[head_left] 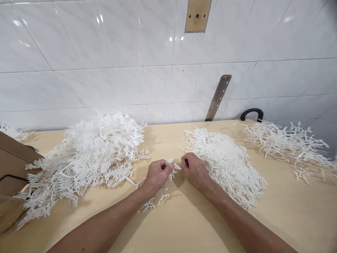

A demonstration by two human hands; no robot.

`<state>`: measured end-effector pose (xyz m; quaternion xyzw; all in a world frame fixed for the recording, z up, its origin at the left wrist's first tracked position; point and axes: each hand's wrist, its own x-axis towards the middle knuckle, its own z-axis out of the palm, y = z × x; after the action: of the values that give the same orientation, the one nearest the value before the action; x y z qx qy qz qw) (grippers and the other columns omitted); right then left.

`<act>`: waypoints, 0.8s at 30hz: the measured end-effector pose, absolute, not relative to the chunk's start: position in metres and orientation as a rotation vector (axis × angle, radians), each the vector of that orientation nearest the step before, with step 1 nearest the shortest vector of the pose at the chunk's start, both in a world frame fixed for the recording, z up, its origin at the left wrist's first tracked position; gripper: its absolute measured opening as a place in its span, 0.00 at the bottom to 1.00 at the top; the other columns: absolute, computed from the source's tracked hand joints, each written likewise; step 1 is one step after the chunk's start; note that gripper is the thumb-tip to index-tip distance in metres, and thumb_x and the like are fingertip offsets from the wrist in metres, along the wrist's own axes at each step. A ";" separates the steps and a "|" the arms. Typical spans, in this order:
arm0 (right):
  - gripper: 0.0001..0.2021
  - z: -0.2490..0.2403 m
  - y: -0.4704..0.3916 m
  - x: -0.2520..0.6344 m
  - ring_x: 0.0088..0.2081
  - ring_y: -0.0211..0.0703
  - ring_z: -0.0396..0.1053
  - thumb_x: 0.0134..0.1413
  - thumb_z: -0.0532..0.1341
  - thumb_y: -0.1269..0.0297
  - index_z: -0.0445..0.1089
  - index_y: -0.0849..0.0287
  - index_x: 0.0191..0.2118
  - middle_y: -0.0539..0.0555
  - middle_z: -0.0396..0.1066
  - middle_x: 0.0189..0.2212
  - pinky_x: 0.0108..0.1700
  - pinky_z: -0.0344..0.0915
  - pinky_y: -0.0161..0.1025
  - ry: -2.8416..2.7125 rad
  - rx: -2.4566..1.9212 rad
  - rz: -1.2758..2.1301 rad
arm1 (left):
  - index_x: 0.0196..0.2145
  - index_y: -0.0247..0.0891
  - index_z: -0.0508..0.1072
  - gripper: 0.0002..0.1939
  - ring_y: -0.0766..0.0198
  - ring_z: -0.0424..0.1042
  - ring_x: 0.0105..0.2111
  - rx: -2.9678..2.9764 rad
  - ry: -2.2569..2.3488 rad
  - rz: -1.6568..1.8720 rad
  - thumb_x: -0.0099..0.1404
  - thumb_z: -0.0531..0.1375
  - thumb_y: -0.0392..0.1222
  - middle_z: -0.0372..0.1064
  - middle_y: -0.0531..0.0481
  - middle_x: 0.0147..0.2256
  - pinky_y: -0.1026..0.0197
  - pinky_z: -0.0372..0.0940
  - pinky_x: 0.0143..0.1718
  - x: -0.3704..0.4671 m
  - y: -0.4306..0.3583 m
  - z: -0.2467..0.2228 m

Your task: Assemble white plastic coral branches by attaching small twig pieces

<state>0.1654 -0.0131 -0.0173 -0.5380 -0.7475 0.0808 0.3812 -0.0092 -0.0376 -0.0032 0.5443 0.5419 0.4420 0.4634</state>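
My left hand (158, 173) is closed in a pinch on a small white branched plastic piece (172, 172), whose thin tips stick out to the right of the fingers. Close beside it, my right hand (194, 169) has its thumb and fingertips curled together; whatever they hold, if anything, is hidden. Below and behind my left wrist lie a few loose white branched sprigs (163, 198) on the wooden table (179, 225). A large heap of white branched pieces (100, 151) rises left of my hands. Right behind my right hand spreads a flatter pile of thin white pieces (226, 161).
Longer white branching stems (286, 144) lie at the far right, near a black curved handle (252, 111). A brown box-like object (15, 165) stands at the left edge. A metal strip (218, 98) leans by the tiled wall (110, 86) along the table's back edge.
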 end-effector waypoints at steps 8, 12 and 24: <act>0.05 -0.011 -0.002 0.195 0.27 0.43 0.66 0.56 0.56 0.62 0.67 0.56 0.32 0.54 0.71 0.28 0.36 0.62 0.41 -1.673 -1.535 0.126 | 0.22 0.37 0.68 0.20 0.71 0.51 0.17 1.268 1.301 1.105 0.58 0.62 0.56 0.57 0.57 0.16 0.66 0.49 0.19 -0.009 -0.039 -0.003; 0.08 -0.002 -0.003 0.199 0.26 0.42 0.67 0.55 0.56 0.61 0.70 0.58 0.35 0.58 0.73 0.37 0.37 0.64 0.43 -1.610 -1.529 0.113 | 0.23 0.37 0.69 0.19 0.71 0.53 0.17 1.302 1.303 1.127 0.58 0.63 0.56 0.58 0.57 0.17 0.66 0.50 0.20 -0.008 -0.037 -0.006; 0.12 0.007 -0.026 0.169 0.15 0.34 0.61 0.54 0.61 0.54 0.74 0.57 0.34 0.47 0.68 0.20 0.18 0.58 0.32 -1.652 -1.416 1.168 | 0.24 0.37 0.67 0.17 0.69 0.56 0.22 1.539 1.330 1.100 0.63 0.59 0.52 0.57 0.56 0.19 0.66 0.52 0.24 -0.008 -0.038 -0.012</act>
<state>0.1687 -0.0259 0.0073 -0.5413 -0.6315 0.4467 0.3296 -0.0075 -0.0382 -0.0118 0.6091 0.5265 0.4355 0.4027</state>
